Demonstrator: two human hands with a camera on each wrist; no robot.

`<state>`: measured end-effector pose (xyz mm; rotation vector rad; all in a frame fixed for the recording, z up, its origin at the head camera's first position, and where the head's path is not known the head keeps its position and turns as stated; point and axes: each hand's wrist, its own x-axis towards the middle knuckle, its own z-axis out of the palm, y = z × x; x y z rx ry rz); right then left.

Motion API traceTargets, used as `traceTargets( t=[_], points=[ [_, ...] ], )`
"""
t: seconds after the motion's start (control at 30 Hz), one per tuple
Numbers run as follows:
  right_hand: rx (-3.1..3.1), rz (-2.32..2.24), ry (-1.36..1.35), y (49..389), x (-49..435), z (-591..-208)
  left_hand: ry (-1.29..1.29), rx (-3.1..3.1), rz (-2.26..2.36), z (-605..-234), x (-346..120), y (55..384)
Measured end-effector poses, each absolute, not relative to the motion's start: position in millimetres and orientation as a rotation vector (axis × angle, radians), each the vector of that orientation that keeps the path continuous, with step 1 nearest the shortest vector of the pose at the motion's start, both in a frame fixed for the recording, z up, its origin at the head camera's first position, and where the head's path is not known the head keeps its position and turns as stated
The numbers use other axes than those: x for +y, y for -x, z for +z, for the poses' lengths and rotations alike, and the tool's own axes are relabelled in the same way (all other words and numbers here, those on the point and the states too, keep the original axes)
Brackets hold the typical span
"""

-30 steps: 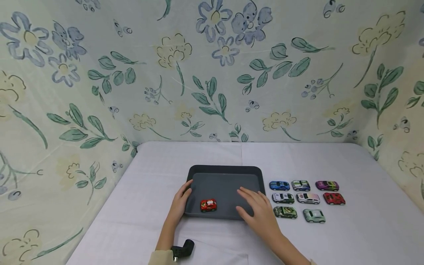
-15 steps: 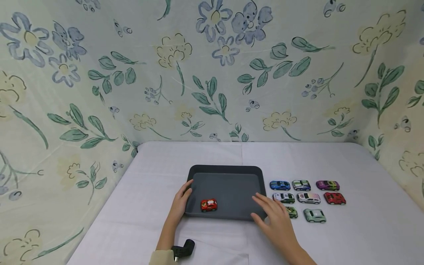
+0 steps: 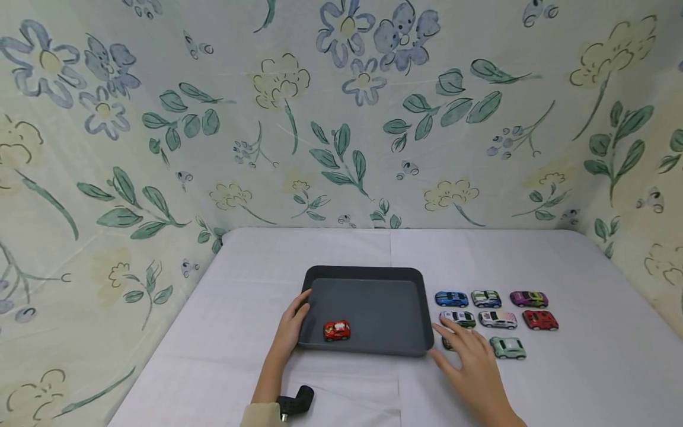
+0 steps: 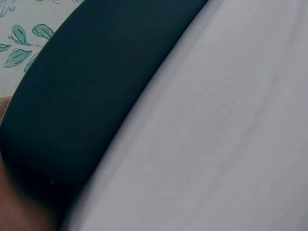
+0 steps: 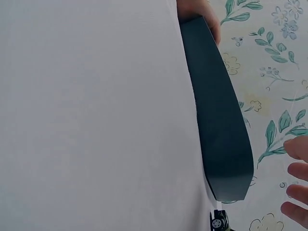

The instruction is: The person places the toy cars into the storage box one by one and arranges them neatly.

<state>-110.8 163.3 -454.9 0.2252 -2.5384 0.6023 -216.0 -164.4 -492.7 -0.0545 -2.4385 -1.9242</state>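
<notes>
A dark grey tray (image 3: 384, 311) lies on the white-covered table, with a small red toy car (image 3: 337, 331) inside near its front left. My left hand (image 3: 289, 327) grips the tray's left side; in the left wrist view, part of that hand borders the dark tray wall (image 4: 91, 82). Just off the tray's front right corner, my right hand (image 3: 472, 367) hovers with fingers spread and nothing held. Its fingers overlap a white-and-dark toy car (image 3: 460, 319) in the head view and mostly hide a camouflage-green one (image 3: 447, 344). The right wrist view shows its fingertips (image 5: 297, 192) apart from the tray.
To the tray's right stand more toy cars in loose rows: blue (image 3: 451, 299), white-green (image 3: 486, 299), purple (image 3: 529, 299), white-pink (image 3: 498, 319), red (image 3: 541, 320) and pale green (image 3: 508, 348). A black device (image 3: 296, 401) sits at the left wrist. Floral cloth (image 3: 341, 118) hangs behind.
My right hand has moved rightward from over the tray to beside it, near the cars, covering most of the camouflage-green one. The left hand, tray and cars stay put.
</notes>
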Motion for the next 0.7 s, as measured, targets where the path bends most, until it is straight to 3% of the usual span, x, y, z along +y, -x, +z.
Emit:
traceTargets(
  t=[0.7],
  points=[
    [-2.606,0.643,-0.074,110.8,176.2,-457.6,0.026,-2.444,-1.928,-492.8,-164.0,215.4]
  ],
)
